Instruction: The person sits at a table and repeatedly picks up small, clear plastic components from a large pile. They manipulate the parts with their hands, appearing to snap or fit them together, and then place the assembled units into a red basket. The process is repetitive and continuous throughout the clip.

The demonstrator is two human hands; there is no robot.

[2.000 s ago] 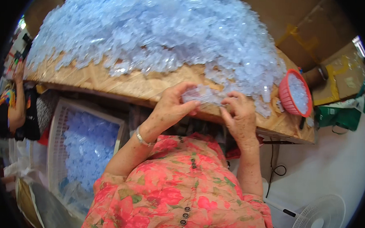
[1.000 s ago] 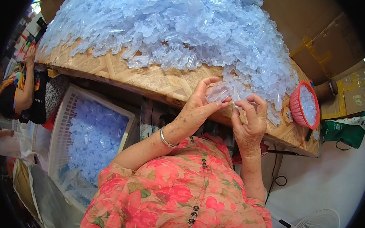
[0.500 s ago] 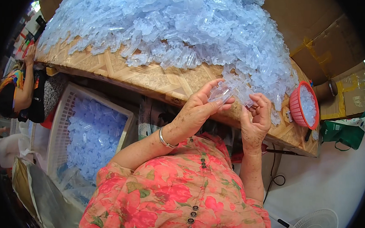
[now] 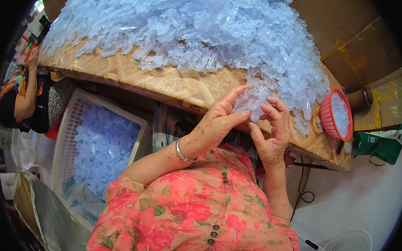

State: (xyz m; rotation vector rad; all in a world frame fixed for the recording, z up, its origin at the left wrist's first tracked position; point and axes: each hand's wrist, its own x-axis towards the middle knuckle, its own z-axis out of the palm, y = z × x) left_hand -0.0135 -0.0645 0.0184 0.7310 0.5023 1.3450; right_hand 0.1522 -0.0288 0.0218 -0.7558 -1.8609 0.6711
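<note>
My left hand (image 4: 217, 116) is closed on a clear plastic piece (image 4: 250, 100), gripped between thumb and fingers above the table's front edge. Its exact shape blends with the similar pieces behind it. Just to the right, my right hand (image 4: 274, 135) has its thumb and fingers apart, close to the held piece, with nothing visible between them. A large heap of clear, bluish plastic pieces (image 4: 192, 26) covers most of the table (image 4: 167, 86) beyond my hands. Some loose pieces lie near the table's edge on the right.
A red basket (image 4: 328, 115) of small clear pieces stands at the table's right end. Below left is a white crate (image 4: 64, 151) full of bluish pieces. Cardboard boxes (image 4: 365, 56), a green bag (image 4: 379, 149) and a fan (image 4: 346, 250) are at right. Another person's arm (image 4: 27, 89) shows far left.
My right hand has moved left toward my left hand, and its fingers have spread. The left hand keeps its hold, with the clear piece tilted differently.
</note>
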